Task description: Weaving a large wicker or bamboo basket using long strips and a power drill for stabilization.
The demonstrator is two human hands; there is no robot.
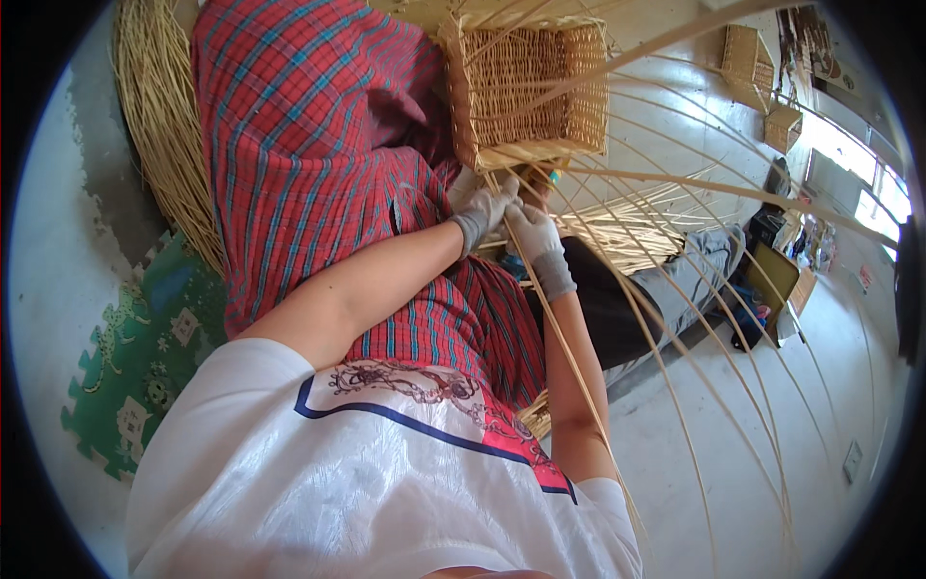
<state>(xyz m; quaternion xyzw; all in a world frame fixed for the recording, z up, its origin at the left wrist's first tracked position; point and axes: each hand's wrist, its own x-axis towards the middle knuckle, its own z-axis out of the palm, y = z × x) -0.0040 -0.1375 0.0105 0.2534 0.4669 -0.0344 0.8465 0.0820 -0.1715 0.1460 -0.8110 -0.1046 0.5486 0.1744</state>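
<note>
White shirt [338, 473]: we are seeing it nearest, at 6 o'clock from the hands, a printed panel crossing its front.
Left hand [485, 214]: gloved, its forearm pointing in from 7 o'clock; its fingers are gripping narrowly on pale canes [675, 42] at the near rim of the basket [579, 106].
Right hand [535, 234]: gloved, lying just beside the left; its fingers are pinching canes too, though we are not making out how many.
Basket, woven, rectangular: sitting at 12 o'clock, just beyond both hands, its opening facing us, canes fanning toward 2 through 5 o'clock.
Plaid cloth [299, 125]: red and blue, spreading from 8 to 11 o'clock.
Cane heap [627, 227]: lying at 3 o'clock.
Green mat [159, 338]: lying at 8 o'clock.
Cane bundle [159, 116]: stretching along 10 o'clock.
Smaller baskets [748, 68], two: standing at 2 o'clock.
Window [839, 145]: glaring farthest, toward 3 o'clock.
</note>
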